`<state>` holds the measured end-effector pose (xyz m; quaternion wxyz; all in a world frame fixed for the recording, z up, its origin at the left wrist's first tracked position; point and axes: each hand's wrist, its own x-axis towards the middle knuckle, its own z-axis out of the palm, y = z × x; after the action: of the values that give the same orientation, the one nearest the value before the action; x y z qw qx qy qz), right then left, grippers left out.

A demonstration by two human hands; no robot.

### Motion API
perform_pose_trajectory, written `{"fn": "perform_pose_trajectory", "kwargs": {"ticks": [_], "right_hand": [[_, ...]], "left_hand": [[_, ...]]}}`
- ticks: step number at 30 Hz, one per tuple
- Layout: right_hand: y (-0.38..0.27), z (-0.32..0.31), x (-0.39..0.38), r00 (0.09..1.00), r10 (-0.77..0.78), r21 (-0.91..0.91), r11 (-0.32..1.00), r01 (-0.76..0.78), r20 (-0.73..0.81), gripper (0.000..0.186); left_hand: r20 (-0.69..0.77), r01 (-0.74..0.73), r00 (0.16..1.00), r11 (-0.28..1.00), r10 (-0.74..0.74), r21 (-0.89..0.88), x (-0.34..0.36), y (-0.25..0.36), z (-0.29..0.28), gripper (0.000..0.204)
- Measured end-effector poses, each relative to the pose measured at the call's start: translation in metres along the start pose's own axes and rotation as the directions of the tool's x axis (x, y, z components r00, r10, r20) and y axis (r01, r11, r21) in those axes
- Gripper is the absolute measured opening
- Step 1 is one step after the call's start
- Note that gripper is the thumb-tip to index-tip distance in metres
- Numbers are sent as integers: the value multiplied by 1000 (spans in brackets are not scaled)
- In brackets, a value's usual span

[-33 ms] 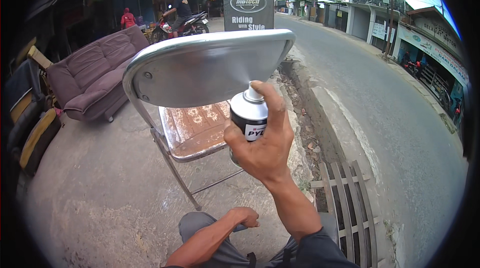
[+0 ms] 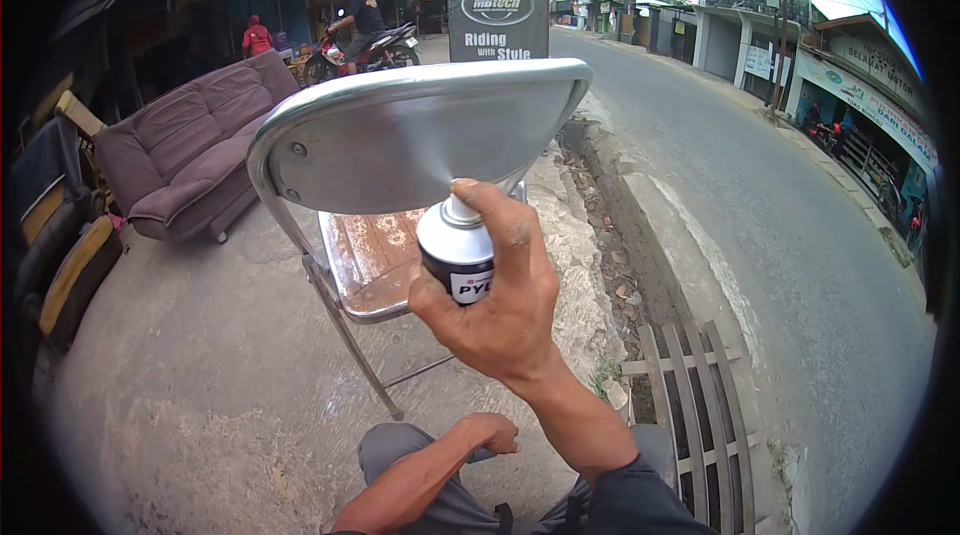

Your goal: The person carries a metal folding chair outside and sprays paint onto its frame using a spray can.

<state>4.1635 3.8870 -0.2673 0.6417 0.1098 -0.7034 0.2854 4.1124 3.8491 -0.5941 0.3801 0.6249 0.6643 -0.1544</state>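
Observation:
My right hand (image 2: pixel 500 305) is wrapped round a black and silver spray paint can (image 2: pixel 458 238), its index finger on the white nozzle. A faint pale mist shows between the nozzle and the silver backrest (image 2: pixel 380 140) of a metal folding chair, close in front of the can. The backrest looks shiny, with two bolts at its left end. Behind and below it, the chair's brown seat (image 2: pixel 365 260) is worn and patchy. My left hand (image 2: pixel 488 432) rests near my knee, fingers loosely curled, with nothing visible in it.
A purple sofa (image 2: pixel 190 150) stands at the left, beside stacked seats (image 2: pixel 75 265). A gutter with debris runs along the right, partly under a metal grate (image 2: pixel 700 415), next to the road (image 2: pixel 760 185). A dark signboard (image 2: pixel 497 5) and a person on a motorcycle (image 2: pixel 365 50) are beyond the chair.
My right hand has moved left and slightly down with the spray can, along the backrest. The mist has moved left with it. My left hand stays where it was.

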Motion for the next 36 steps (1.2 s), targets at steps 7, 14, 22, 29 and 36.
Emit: {"fn": "perform_pose_trajectory", "kwargs": {"ticks": [7,14,22,29,36], "right_hand": [[-50,65,-16,981,-144,216,970,115,127,91],[4,-2,8,996,-8,-65,998,2,-91,74],[59,-86,32,886,249,-146,934,-327,-392,68],[-8,-12,14,996,29,-60,998,-35,-87,72],[-56,50,-5,982,-171,154,976,157,76,85]], "left_hand": [[-16,-50,999,999,49,-12,-5,6,-4,64],[47,43,998,999,-41,-31,-18,0,-6,65],[111,131,986,991,-127,-30,-38,16,-23,67],[12,41,999,997,-40,-72,-10,-7,5,62],[-48,-50,998,998,47,-46,-27,12,-3,61]]}}
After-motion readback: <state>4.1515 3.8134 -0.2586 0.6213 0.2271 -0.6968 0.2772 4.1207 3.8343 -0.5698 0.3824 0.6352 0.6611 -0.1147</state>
